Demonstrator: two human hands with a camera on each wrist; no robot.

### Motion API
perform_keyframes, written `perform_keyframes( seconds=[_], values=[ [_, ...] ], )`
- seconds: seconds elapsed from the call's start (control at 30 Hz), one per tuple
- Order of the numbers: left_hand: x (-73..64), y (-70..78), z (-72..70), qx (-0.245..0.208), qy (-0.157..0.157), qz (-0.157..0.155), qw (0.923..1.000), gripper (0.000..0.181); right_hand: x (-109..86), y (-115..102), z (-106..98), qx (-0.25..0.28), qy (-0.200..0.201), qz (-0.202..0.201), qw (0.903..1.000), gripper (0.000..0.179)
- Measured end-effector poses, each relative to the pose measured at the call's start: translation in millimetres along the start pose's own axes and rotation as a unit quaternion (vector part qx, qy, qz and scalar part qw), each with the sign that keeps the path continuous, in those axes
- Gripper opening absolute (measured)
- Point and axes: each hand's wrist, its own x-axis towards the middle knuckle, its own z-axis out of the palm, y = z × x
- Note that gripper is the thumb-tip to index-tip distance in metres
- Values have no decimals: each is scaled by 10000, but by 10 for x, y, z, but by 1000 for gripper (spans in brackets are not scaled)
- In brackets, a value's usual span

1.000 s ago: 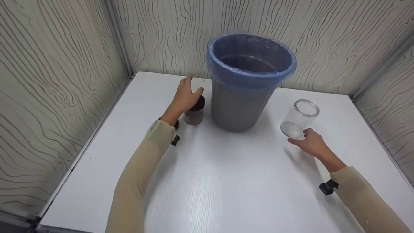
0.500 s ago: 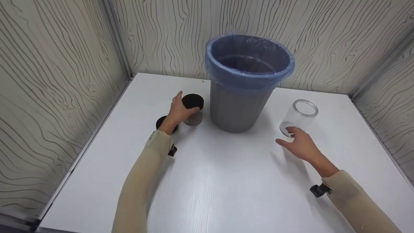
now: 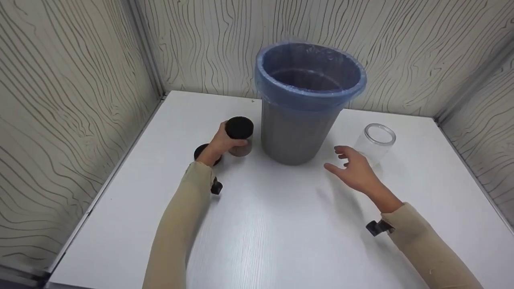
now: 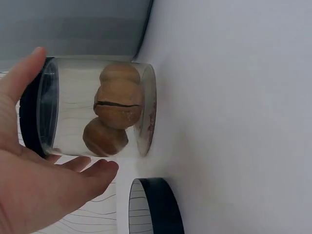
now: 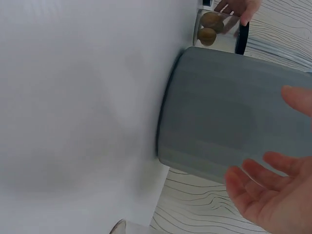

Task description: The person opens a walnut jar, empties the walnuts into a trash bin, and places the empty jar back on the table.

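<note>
Far left on the white table (image 3: pixel 261 224): one round black lid (image 3: pixel 200 151), partly hidden by the left wrist. Left hand (image 3: pixel 220 143), fingers curled round one clear cylindrical jar with a black top (image 3: pixel 241 150), thumb on its near side. Jar stood upright on the table, just left of the bin; three brown walnuts (image 4: pixel 119 105) counted inside, one with a dark split. Centre: one grey bin (image 3: pixel 295 132), one blue plastic liner (image 3: pixel 311 98) folded over its rim. Right hand (image 3: pixel 353 170) in front of and right of the bin, fingers wide. Far right: one clear, unlidded jar (image 3: pixel 375 140), upright, just beyond that hand. Two beige sleeves (image 3: pixel 176 224), one black wrist device (image 3: pixel 217 186) visible at each cuff.
</note>
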Motion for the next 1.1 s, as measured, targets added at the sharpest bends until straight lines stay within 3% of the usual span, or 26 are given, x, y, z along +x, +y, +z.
perform_keyframes(
  seconds=[0.23, 0.4, 0.7, 0.9, 1.1],
  values=[
    [44, -84, 34, -435, 66, -77, 9990, 97, 71, -131, 62, 153, 37, -109, 9998, 63],
    [69, -137, 45, -499, 56, -172, 9986, 95, 95, -206, 91, 162, -24, -184, 9997, 62],
    [33, -97, 84, 220, 155, -182, 9995, 91, 126, -296, 158, 389, 17, -296, 9988, 58],
    [-4, -89, 102, 210, 251, -83, 9994, 92, 142, -337, 181, 347, -29, -329, 9989, 58],
    [4, 14, 110, 930, 50, -185, 9955, 91, 148, -371, 185, 339, 37, -447, 9984, 56]
  ],
)
